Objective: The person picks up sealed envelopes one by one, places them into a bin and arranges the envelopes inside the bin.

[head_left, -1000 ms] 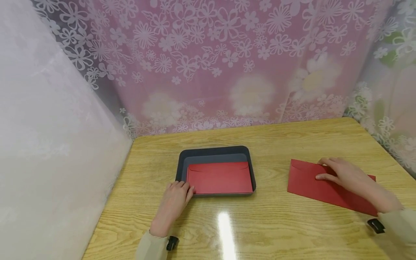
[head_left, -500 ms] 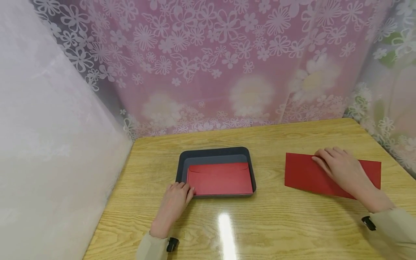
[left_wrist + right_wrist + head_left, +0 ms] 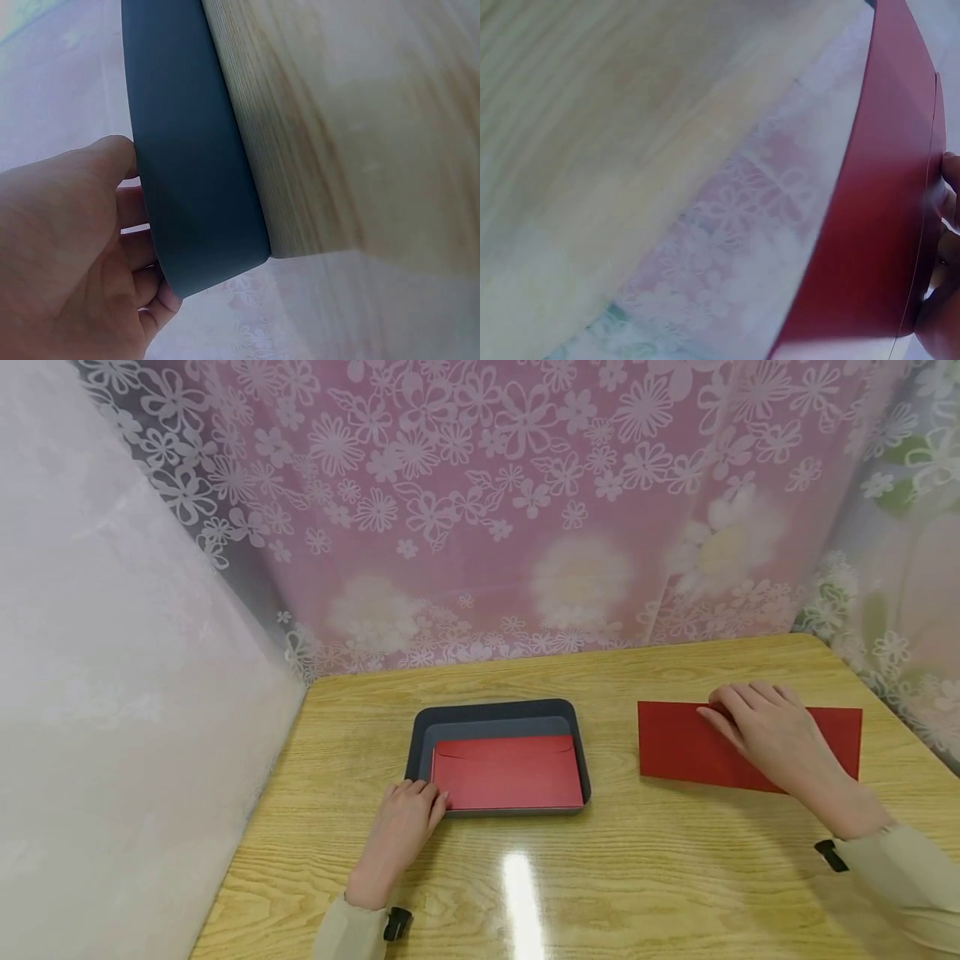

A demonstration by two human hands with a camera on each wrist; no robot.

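Note:
A dark grey rectangular tray (image 3: 491, 712) stands on the table, with a red envelope (image 3: 510, 774) lying flap side up along its near side. At the tray's near left corner, my left hand (image 3: 402, 831) grips the rim. The left wrist view shows its fingers behind the tray's outer wall (image 3: 191, 150), the thumb at the edge. To the right of the tray, my right hand (image 3: 780, 743) pinches another red envelope (image 3: 675, 743) by its upper long edge. That envelope is tilted up, its face toward me, and the right wrist view shows it bowed slightly.
The wooden table (image 3: 622, 877) has a bright light reflection near its front. A pink flowered curtain (image 3: 480, 527) hangs behind the far edge, and a whitish sheet (image 3: 135, 710) hangs at the left. Bare tabletop separates the tray from the held envelope.
My right hand has brought its envelope up and away from me, then leftward toward the tray, tilting it more upright. My left hand and the tray have stayed in place.

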